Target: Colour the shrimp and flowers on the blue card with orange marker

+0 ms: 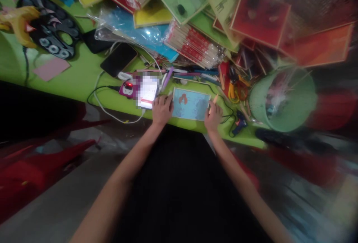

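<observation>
While left hand (162,109), loosely open, seems empty beside blue panel (192,105), right hand (213,117) grips orange pen (215,98) at panel's far side; orange-haired figure (183,99) looks done, remainder unclear.

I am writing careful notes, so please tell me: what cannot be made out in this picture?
Head view:
Phone screen: mostly hidden by pixelation.
Blue picture: fine details too small.
Orange item at right hand: too small to identify.
Green bin: inside blurred.
Yellow thing: cut off by left edge.
</observation>
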Available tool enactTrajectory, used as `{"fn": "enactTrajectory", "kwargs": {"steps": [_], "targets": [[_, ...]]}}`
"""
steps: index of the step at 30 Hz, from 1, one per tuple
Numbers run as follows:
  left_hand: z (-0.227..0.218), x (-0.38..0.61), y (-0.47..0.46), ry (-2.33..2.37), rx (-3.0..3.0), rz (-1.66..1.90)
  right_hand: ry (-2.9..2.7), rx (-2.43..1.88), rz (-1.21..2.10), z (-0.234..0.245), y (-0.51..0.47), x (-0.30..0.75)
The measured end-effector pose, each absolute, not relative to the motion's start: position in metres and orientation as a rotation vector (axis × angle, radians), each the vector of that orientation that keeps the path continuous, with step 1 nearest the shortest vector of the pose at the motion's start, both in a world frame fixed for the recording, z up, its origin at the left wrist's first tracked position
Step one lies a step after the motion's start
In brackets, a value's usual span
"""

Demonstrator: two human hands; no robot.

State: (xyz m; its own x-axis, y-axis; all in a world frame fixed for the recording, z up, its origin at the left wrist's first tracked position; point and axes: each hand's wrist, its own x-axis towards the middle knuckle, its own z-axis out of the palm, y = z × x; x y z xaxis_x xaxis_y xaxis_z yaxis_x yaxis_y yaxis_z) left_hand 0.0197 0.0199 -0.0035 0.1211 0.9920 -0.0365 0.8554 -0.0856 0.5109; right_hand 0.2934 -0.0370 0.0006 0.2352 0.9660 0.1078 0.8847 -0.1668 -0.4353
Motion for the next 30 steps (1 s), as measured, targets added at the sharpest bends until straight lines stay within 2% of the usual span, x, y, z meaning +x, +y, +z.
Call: {"fn": "enactTrajectory", "kwargs": {"steps": [30], "targets": [[-0.0027, 0.0187, 0.02, 1.785, 2.032, 0.392, -1.765, -2.169, 0.176, -0.0037, -0.0386, 0.2946]]}}
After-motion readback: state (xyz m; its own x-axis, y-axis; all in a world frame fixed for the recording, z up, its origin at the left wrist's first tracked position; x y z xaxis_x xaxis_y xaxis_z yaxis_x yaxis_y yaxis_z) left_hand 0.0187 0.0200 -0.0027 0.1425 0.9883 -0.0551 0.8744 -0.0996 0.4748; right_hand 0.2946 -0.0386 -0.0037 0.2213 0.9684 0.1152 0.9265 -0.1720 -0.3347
